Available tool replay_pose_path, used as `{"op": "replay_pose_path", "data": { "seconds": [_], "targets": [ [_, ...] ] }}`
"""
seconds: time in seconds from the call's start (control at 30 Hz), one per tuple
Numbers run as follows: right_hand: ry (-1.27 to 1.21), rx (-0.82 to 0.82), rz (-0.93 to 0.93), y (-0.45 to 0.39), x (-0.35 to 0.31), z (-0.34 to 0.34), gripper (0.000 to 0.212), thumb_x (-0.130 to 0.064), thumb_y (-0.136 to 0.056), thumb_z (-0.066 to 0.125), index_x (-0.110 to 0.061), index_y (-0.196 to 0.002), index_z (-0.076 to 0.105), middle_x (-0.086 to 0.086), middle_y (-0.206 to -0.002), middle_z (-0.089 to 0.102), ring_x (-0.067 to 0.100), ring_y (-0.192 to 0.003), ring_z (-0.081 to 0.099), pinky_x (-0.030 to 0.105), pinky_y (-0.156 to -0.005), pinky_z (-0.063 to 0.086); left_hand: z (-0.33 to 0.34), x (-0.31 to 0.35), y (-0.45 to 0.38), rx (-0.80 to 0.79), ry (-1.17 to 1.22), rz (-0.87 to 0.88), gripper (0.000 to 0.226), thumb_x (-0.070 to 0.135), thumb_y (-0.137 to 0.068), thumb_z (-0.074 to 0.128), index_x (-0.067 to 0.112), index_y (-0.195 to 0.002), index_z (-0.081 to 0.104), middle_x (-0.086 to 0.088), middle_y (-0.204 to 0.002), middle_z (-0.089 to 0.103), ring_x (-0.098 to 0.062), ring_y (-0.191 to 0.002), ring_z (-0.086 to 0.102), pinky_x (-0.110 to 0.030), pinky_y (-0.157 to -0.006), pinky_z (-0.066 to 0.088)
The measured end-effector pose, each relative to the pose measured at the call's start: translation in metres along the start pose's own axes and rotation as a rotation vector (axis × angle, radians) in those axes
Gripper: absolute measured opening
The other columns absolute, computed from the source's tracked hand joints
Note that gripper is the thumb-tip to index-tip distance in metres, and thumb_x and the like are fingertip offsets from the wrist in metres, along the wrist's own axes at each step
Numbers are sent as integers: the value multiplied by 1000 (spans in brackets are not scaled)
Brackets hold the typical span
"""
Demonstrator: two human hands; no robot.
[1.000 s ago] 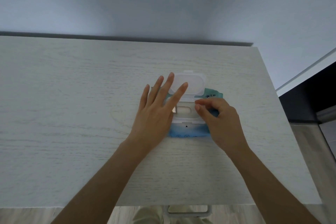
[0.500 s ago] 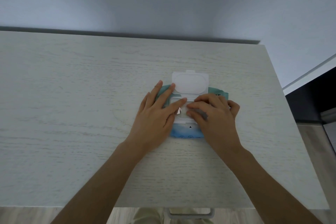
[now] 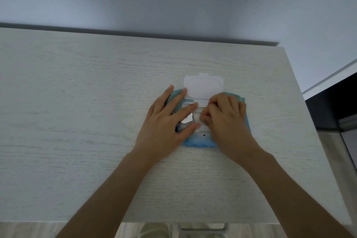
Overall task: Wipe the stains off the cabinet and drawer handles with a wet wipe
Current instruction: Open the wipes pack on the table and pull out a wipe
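A blue and teal wet wipe pack (image 3: 196, 142) lies flat on the pale wood cabinet top (image 3: 77, 121), right of centre. Its white plastic lid (image 3: 203, 87) is flipped open toward the wall. My left hand (image 3: 170, 121) lies flat on the pack's left side with fingers spread, pressing it down. My right hand (image 3: 226, 120) rests on the right side, its fingertips bunched at the pack's opening, where a bit of white wipe (image 3: 197, 117) shows. A grey drawer handle (image 3: 202, 228) peeks out below the cabinet's front edge.
A grey wall rises behind the cabinet. The cabinet's right edge runs diagonally past my right arm; beyond it sits dark furniture (image 3: 332, 106) and pale floor (image 3: 340, 150). Wood floor shows under the front edge.
My right hand moved left over the pack and curled its fingertips into the opening. My left hand slid down a little and now presses the pack flat.
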State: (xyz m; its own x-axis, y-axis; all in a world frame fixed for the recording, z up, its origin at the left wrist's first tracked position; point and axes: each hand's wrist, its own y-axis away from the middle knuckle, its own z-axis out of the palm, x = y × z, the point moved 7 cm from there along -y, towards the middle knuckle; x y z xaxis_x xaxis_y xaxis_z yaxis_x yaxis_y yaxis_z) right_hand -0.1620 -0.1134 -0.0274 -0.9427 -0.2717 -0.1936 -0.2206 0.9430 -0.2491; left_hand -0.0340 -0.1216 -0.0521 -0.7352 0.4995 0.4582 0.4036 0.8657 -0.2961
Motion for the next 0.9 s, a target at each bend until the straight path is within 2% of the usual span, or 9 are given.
{"op": "replay_pose_path", "data": {
  "seconds": [0.17,0.37,0.43,0.5,0.57,0.7,0.8,0.9],
  "targets": [
    [-42,-44,69,1,6,5,11,-12,-86,48,-8,-80,56,13,-93,52,29,-84,46,25,-73,14,-1,1,0,20,2,9,52,50,-87,48,20,-126,61,-8,-145,43,-30,-140,27,-52,-108,34],
    [-212,-61,127,-5,15,1,7,-5,-93,50,-11,-90,54,9,-100,48,21,-92,38,23,-75,15,-1,2,0,44,-13,25,52,50,-86,50,18,-124,63,-10,-142,46,-32,-139,30,-53,-106,37],
    [-212,-82,108,-4,15,1,4,-14,-93,53,-13,-96,57,4,-104,48,20,-99,40,22,-81,15,-2,2,0,54,-4,23,52,50,-86,51,18,-124,64,-10,-142,47,-32,-138,31,-54,-105,37],
    [-192,-93,86,-1,12,1,16,-30,-88,61,-17,-97,61,0,-104,50,16,-102,41,23,-86,14,-2,3,0,66,0,23,51,50,-86,51,17,-123,64,-11,-141,48,-32,-138,32,-54,-104,39],
    [-171,-67,89,0,10,-1,21,-37,-82,67,-18,-92,65,-1,-100,53,17,-101,44,24,-85,14,-3,3,0,73,-4,29,50,49,-86,51,16,-122,65,-11,-141,48,-33,-137,32,-52,-104,39],
    [-151,-10,126,-1,8,-1,13,-26,-78,74,-17,-77,65,4,-95,55,24,-96,49,25,-81,14,-2,3,-1,62,-7,34,51,49,-86,52,15,-122,65,-12,-141,48,-33,-137,32,-50,-106,38],
    [-101,-30,113,-1,7,4,13,-23,-83,66,-13,-75,63,9,-96,54,29,-92,48,25,-79,13,-3,3,-1,61,-2,25,51,49,-86,52,15,-121,65,-12,-141,48,-33,-137,34,-48,-105,39],
    [-151,-46,131,-1,9,6,13,-21,-87,61,-11,-78,61,10,-97,51,29,-93,44,26,-79,14,-4,3,1,78,-11,9,51,50,-84,53,15,-118,68,-11,-139,50,-31,-134,37,-46,-103,40]
  ]
}}
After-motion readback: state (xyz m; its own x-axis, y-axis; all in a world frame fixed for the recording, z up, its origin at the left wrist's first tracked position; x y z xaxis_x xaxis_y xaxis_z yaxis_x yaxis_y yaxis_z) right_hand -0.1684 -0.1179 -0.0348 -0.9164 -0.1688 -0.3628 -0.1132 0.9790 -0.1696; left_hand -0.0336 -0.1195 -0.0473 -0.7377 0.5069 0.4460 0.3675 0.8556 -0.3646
